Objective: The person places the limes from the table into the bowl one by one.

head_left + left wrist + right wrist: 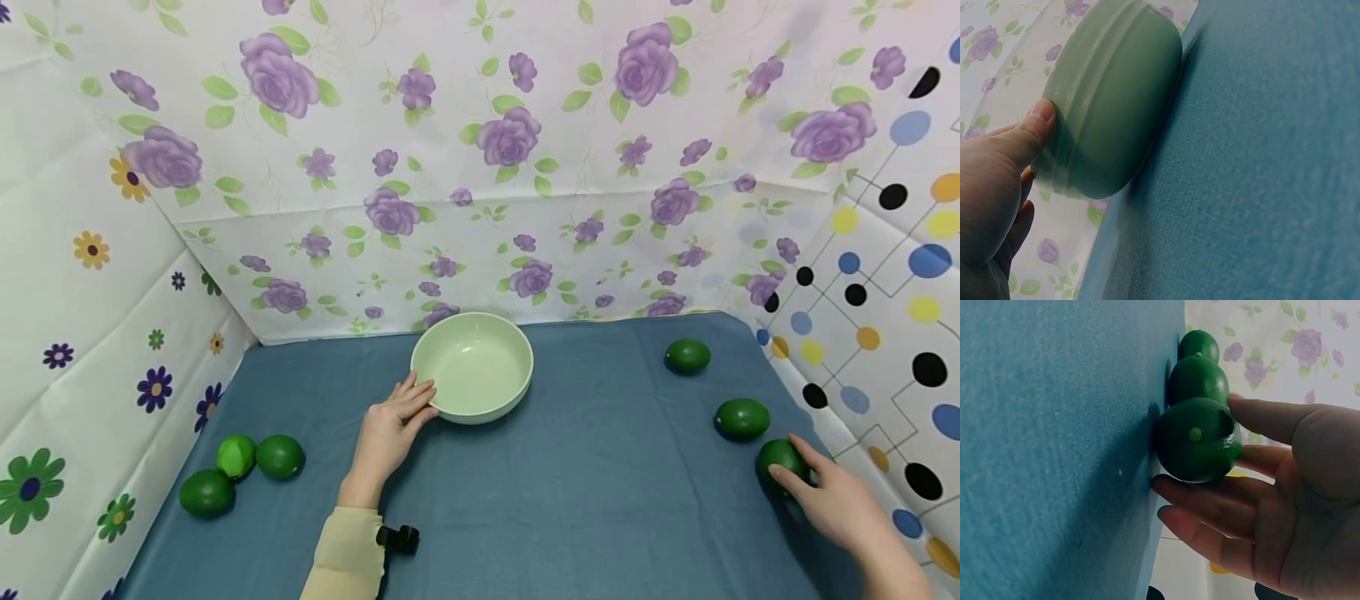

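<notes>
Arms point(347, 550) reach apart, right hand point(838, 498) curled round fruit point(777, 455).

Pale green bowl point(474, 367), green fruits point(741, 419), plain blue tablecloth point(570, 483). White back hanging point(465, 229) in purple floral print; white left hanging point(112, 317), multicoloured flowers; white right hanging point(892, 333), multicoloured dots.

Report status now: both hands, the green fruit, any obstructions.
Left hand holding green bowl at its rim. Right hand around nearest right-side fruit, on blue cloth. Neighbouring fruit close on its far side; no obstacle seen toward the bowl.
</notes>
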### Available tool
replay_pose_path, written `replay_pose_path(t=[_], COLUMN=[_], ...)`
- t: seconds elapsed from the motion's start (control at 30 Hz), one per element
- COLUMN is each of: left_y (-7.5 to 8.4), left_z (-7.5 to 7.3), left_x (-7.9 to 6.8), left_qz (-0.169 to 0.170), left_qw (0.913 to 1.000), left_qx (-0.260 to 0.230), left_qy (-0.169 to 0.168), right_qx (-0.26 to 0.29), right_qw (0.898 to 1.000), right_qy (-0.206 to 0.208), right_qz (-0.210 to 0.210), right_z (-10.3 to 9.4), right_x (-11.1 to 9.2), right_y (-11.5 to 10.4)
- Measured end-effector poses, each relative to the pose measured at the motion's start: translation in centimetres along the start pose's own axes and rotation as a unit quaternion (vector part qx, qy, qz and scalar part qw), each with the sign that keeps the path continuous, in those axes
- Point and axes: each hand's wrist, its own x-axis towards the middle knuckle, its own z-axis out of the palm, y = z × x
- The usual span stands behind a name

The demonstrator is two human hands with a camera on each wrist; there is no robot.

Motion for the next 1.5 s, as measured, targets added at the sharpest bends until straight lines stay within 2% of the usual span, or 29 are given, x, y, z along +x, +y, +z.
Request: replay_pose_path(t=[0.43,0.8,0.9,1.13,1.2,1.33,1.5], left_y=[0.0,-0.1,-0.2,-0.2,-0.2,-0.1,-0.1], left_z=[0.0,-0.2,-0.1,0.0,0.0,0.0,0.0], left_x=[-0.3,-0.4,-0.4,-0.3,-0.3,-0.2,-0.2], left_qz=[-0.004,-0.005,-0.006,-0.003,-0.001,0.001,0.004], left_qw=[1.0000,1.0000,1.0000,1.0000,1.0000,1.0000,1.0000], left_qx=[-0.001,0.001,0.001,0.000,-0.002,-0.002,0.000], left_qy=[0.003,0.007,0.007,0.005,0.004,0.004,0.005], right_qx=[0.005,0.014,0.017,0.024,0.026,0.026,0.031], right_qw=[1.000,0.999,0.999,0.995,0.993,0.986,0.980], right_qy=[0.009,0.029,0.035,0.091,0.115,0.167,0.194], right_qz=[-0.004,-0.033,-0.022,0.023,0.022,-0.010,-0.026], right_z=[0.2,-0.1,-0.2,-0.5,-0.7,-1.2,-1.9], right_x=[0.2,0.1,0.0,-0.6,-0.8,-1.3,-1.8], right_y=[-0.1,-0.3,-0.3,-1.2,-1.7,-3.0,-5.1])
